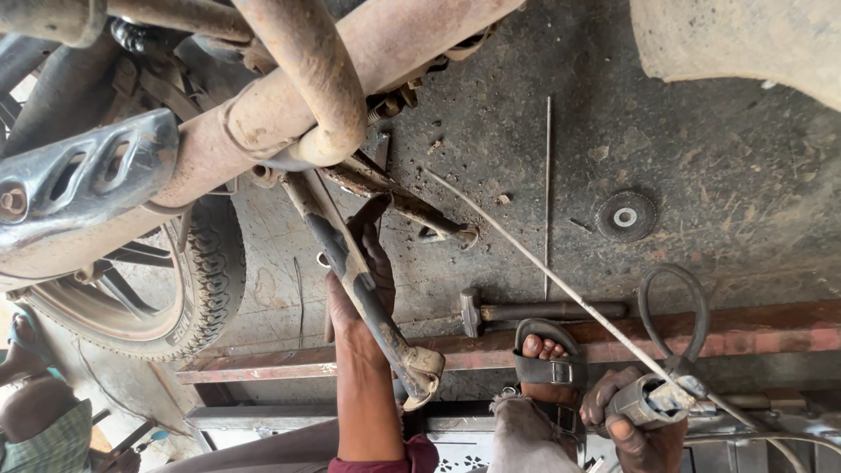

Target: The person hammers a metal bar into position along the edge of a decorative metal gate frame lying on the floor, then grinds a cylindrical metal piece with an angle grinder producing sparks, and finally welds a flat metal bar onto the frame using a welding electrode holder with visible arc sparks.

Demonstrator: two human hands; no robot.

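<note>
Soft even daylight, faint shadows, sharp centre, slight blur and perhaps wide-angle bending toward the edges

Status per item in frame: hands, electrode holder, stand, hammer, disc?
left hand: gripping the rusty stand bar
right hand: closed on electrode holder
welding rod: clamped in holder, tip near stand
hammer: lying on ground, untouched
grinding disc: flat on ground

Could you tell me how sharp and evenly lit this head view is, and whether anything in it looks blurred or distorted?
Head view: soft daylight, no harsh glare, only a dull sheen on the exhaust guard; the left hand and right hand with the electrode holder are fairly sharp; the rusty pipe near the lens is large and slightly soft; the upper right corner is pale and washed out.
</note>
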